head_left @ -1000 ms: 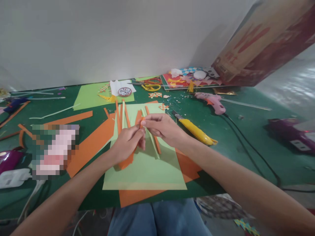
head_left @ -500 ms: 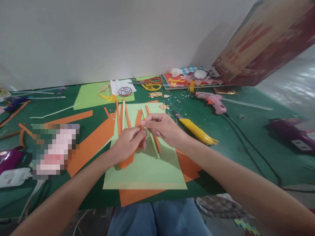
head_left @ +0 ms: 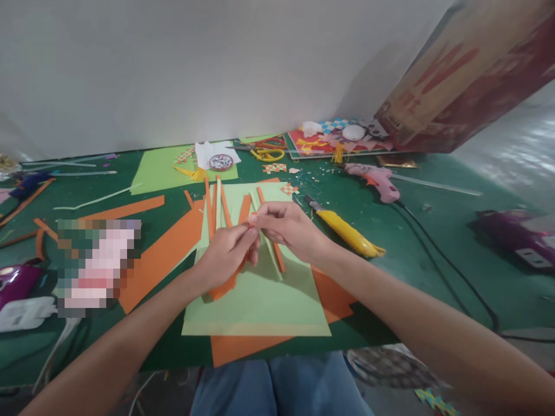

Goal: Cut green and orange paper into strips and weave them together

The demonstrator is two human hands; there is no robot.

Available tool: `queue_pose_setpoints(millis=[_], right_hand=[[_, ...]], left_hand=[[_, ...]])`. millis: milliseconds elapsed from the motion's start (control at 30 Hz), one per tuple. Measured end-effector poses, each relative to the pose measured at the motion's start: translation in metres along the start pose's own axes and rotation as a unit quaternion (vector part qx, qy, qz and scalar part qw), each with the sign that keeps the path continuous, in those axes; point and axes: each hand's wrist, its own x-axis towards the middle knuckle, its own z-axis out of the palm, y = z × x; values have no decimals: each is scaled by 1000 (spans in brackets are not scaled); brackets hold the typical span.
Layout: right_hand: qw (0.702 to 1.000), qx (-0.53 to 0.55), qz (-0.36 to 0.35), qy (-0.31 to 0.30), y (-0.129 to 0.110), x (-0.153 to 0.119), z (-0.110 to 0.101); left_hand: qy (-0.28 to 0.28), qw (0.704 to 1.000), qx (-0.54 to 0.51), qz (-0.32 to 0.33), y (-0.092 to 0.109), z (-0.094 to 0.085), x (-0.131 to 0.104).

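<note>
My left hand (head_left: 228,254) and my right hand (head_left: 290,228) meet over a pale green paper sheet (head_left: 264,315). Both have their fingers closed in a pinch on a small orange paper strip (head_left: 252,224), mostly covered by the fingertips. Under and beside my left hand is a wider orange paper piece (head_left: 225,289). Narrow orange strips (head_left: 210,208) and a light green strip (head_left: 219,202) lie on the sheet beyond my left hand. Another orange strip (head_left: 280,260) and a thin green one (head_left: 274,263) lie below my right hand.
Right of the sheet are a yellow utility knife (head_left: 349,231) and a pink glue gun (head_left: 379,182) with a trailing cable. Scissors (head_left: 266,153) and small woven paper pieces (head_left: 274,167) lie at the back. Orange paper (head_left: 162,254) and a pixelated object (head_left: 102,263) are on the left.
Both hands stay pinched together in nearly the same place, with only a slight shift of the fingertips around the orange strip. The things on the table have not moved.
</note>
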Motion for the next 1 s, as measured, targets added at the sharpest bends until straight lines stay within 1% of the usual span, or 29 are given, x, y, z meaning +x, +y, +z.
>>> queue_pose_setpoints(millis=[267,467,633,767,900,1000], right_hand=[[1000,5,-8,5,1,-1,2],[1000,8,-19,0,3,-1,2],[999,7,-43,21,1,2,-1],[997,21,-62,39,0,3,-2],[996,33,-63,51,-1,4,-2],[997,35,-48,44,-2,5,-3]], left_hand=[[-1,1000,2,11,-1,0,1],[-7,1000,-19,7,0,1,0],[-24,999,-41,8,-1,1,0],[-29,999,-38,16,-2,2,0],[-35,999,-26,27,-3,2,0],[-30,999,-26,28,-3,2,0]])
